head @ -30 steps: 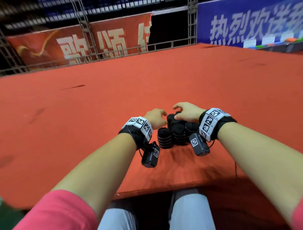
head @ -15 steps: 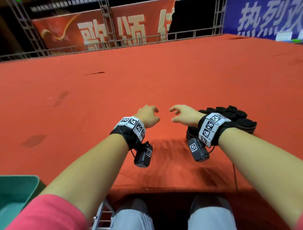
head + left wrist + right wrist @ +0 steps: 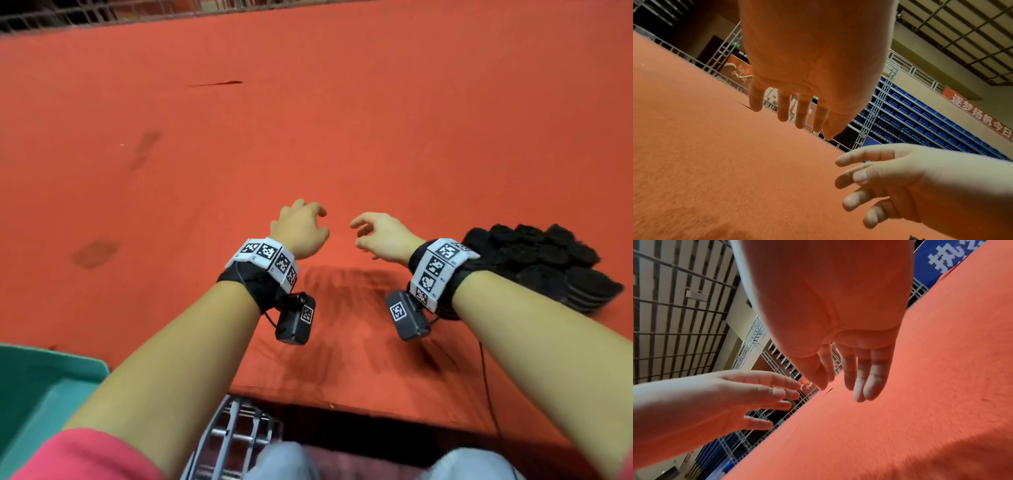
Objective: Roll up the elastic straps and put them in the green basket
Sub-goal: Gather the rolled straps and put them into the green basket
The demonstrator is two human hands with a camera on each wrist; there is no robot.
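Two bare hands hover just above a red tabletop, close together but not touching. The left hand has its fingers relaxed and slightly apart, holding nothing. The right hand has its fingers loosely spread, also empty. A cluster of rolled black elastic straps sits on the tabletop to the right, just beside the right wrist (partly hidden behind it). The green basket shows at the near left edge, below the tabletop.
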